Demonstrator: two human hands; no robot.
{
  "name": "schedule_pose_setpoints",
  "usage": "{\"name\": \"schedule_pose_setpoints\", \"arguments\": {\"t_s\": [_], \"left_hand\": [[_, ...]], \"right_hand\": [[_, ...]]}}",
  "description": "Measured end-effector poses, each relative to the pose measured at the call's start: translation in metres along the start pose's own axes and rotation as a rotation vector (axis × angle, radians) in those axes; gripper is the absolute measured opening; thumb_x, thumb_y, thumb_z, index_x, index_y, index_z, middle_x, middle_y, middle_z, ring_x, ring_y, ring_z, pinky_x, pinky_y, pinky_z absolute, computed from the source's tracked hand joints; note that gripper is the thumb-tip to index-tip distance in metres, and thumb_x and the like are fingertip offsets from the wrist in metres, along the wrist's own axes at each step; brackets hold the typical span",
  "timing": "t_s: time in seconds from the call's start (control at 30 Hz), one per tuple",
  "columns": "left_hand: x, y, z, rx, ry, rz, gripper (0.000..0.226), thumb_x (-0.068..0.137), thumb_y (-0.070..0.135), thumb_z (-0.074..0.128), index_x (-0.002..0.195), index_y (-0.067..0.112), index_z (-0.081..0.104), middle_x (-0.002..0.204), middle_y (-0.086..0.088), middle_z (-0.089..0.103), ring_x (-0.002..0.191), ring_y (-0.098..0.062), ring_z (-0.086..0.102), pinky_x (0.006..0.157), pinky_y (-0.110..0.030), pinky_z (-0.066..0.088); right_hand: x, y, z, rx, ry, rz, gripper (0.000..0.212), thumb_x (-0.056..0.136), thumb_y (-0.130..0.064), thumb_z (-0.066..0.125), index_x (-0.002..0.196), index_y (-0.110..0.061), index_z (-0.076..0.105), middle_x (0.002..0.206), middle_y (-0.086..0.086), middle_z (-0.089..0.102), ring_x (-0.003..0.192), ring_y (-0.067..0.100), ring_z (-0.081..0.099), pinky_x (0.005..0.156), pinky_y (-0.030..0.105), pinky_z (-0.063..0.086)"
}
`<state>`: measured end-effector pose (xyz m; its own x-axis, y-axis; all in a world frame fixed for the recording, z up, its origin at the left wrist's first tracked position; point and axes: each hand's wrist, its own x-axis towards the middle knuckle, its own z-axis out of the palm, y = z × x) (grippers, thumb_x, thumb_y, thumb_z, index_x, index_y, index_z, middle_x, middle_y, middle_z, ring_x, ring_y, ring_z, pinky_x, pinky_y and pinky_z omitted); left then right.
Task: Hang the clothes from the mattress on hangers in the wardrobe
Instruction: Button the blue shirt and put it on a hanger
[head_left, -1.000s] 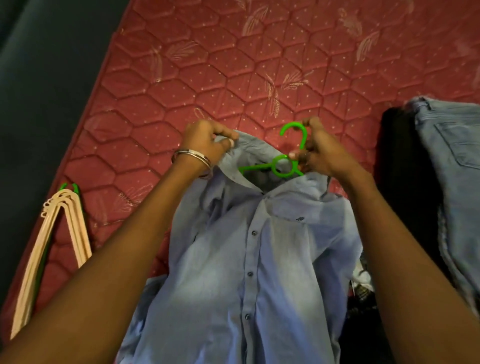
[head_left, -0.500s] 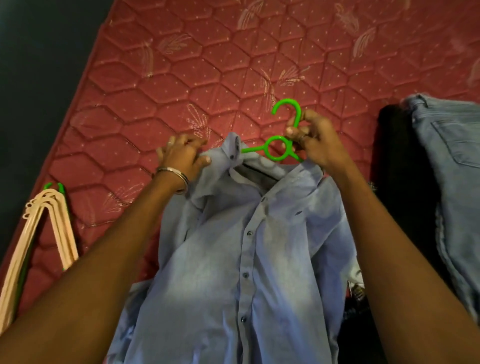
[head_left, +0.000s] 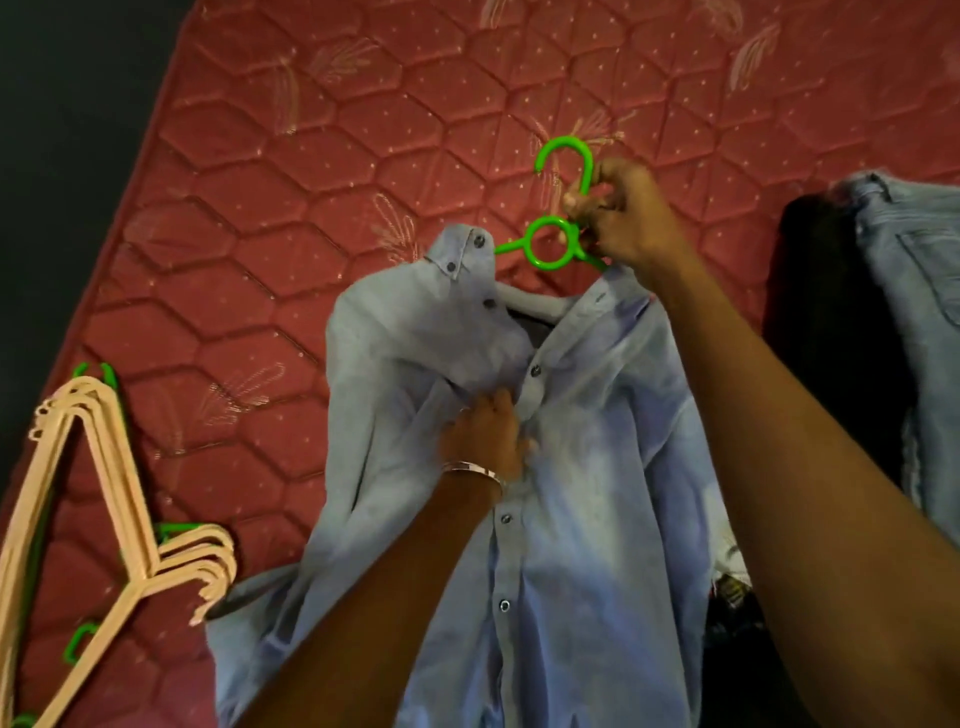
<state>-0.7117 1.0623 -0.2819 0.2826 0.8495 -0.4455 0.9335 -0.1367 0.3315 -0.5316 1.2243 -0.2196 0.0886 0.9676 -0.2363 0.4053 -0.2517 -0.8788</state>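
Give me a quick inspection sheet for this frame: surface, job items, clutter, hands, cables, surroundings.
Surface: red quilted mattress, leaf print.
Job's things: light blue button-up shirt, green hanger inside its collar, hook sticking out; stack of beige hangers at the left edge; light blue jeans on the right.
Clutter: dark garment beside the jeans.
Grippers: left hand on the shirt front near the placket, grip unclear; right hand grips the hanger neck.
Cables: nothing seen.
Surroundings: dark floor left of the mattress.
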Motion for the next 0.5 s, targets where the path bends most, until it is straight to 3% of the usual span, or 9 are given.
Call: {"name": "schedule_pose_setpoints", "arguments": {"t_s": [0.03, 0.07, 0.13, 0.2, 0.3, 0.33, 0.4, 0.47, 0.5], "left_hand": [[-0.003, 0.001, -0.002, -0.092, -0.036, -0.043, 0.042, 0.081, 0.019, 0.06, 0.119, 0.011, 0.045, 0.083, -0.02, 0.065, 0.066, -0.037, 0.067, 0.048, -0.039, 0.052], [-0.004, -0.002, 0.006, -0.122, 0.033, -0.058, 0.051, 0.079, 0.008, 0.06, 0.128, 0.011, 0.045, 0.076, -0.022, 0.065, 0.058, -0.038, 0.065, 0.043, -0.04, 0.051], [-0.006, -0.01, 0.011, -0.201, 0.036, 0.0, 0.068, 0.085, 0.003, 0.055, 0.146, 0.019, 0.032, 0.097, -0.023, 0.065, 0.081, -0.042, 0.065, 0.066, -0.045, 0.054], [-0.011, -0.02, 0.004, -0.288, -0.19, 0.11, 0.068, 0.085, 0.009, 0.059, 0.146, 0.025, 0.033, 0.114, -0.017, 0.063, 0.104, -0.036, 0.06, 0.086, -0.037, 0.047], [-0.019, -0.03, -0.018, -0.201, -0.569, 0.24, 0.064, 0.08, 0.017, 0.071, 0.139, 0.023, 0.046, 0.122, -0.011, 0.061, 0.108, -0.028, 0.059, 0.084, -0.028, 0.048], [-0.019, -0.034, -0.023, -0.125, -0.699, 0.239, 0.067, 0.08, 0.018, 0.072, 0.141, 0.024, 0.043, 0.127, -0.006, 0.059, 0.104, -0.025, 0.061, 0.076, -0.024, 0.048], [-0.017, -0.037, -0.033, -0.022, -0.866, 0.176, 0.075, 0.081, 0.019, 0.073, 0.145, 0.026, 0.034, 0.125, -0.002, 0.058, 0.079, -0.021, 0.064, 0.055, -0.019, 0.046], [-0.015, -0.036, -0.04, -0.052, -0.945, 0.109, 0.082, 0.081, 0.015, 0.072, 0.148, 0.024, 0.026, 0.103, 0.0, 0.061, 0.05, -0.013, 0.056, 0.046, -0.021, 0.046], [-0.014, -0.034, -0.04, -0.067, -0.97, 0.088, 0.084, 0.082, 0.013, 0.071, 0.15, 0.024, 0.023, 0.096, 0.001, 0.058, 0.045, -0.012, 0.053, 0.045, -0.022, 0.046]], "right_hand": [[0.001, 0.001, 0.0, -0.007, 0.001, 0.011, 0.03, 0.093, 0.001, 0.054, 0.074, -0.02, 0.044, 0.049, -0.007, 0.046, 0.036, -0.003, 0.039, 0.039, 0.019, 0.033], [0.001, 0.004, -0.001, 0.001, 0.008, 0.029, 0.03, 0.094, 0.001, 0.054, 0.075, -0.021, 0.044, 0.044, -0.011, 0.045, 0.035, -0.002, 0.038, 0.038, 0.018, 0.032], [0.004, 0.006, -0.007, 0.015, 0.03, 0.029, 0.032, 0.094, 0.002, 0.052, 0.076, -0.022, 0.044, 0.037, -0.013, 0.044, 0.034, -0.002, 0.038, 0.038, 0.018, 0.032], [0.003, 0.007, -0.011, -0.015, 0.058, 0.007, 0.033, 0.093, 0.005, 0.052, 0.077, -0.024, 0.045, 0.042, -0.015, 0.048, 0.038, -0.005, 0.042, 0.041, 0.016, 0.035], [0.004, 0.014, -0.008, -0.109, 0.109, 0.001, 0.025, 0.09, 0.005, 0.053, 0.083, -0.019, 0.052, 0.071, -0.006, 0.053, 0.062, -0.007, 0.05, 0.061, 0.016, 0.043], [0.004, 0.021, -0.007, -0.167, 0.103, 0.01, 0.013, 0.09, -0.001, 0.054, 0.091, -0.014, 0.057, 0.083, 0.0, 0.055, 0.075, 0.001, 0.053, 0.07, 0.021, 0.044], [0.002, 0.037, -0.003, -0.274, 0.097, 0.057, 0.021, 0.091, -0.011, 0.056, 0.11, -0.003, 0.059, 0.097, 0.005, 0.054, 0.089, 0.015, 0.051, 0.078, 0.027, 0.043], [-0.001, 0.048, 0.003, -0.298, 0.106, 0.083, 0.026, 0.092, -0.014, 0.056, 0.115, -0.002, 0.059, 0.099, 0.005, 0.054, 0.091, 0.017, 0.049, 0.082, 0.027, 0.043], [-0.003, 0.051, 0.006, -0.314, 0.117, 0.083, 0.027, 0.092, -0.015, 0.056, 0.116, -0.002, 0.059, 0.099, 0.004, 0.053, 0.091, 0.016, 0.049, 0.085, 0.028, 0.043]]}}
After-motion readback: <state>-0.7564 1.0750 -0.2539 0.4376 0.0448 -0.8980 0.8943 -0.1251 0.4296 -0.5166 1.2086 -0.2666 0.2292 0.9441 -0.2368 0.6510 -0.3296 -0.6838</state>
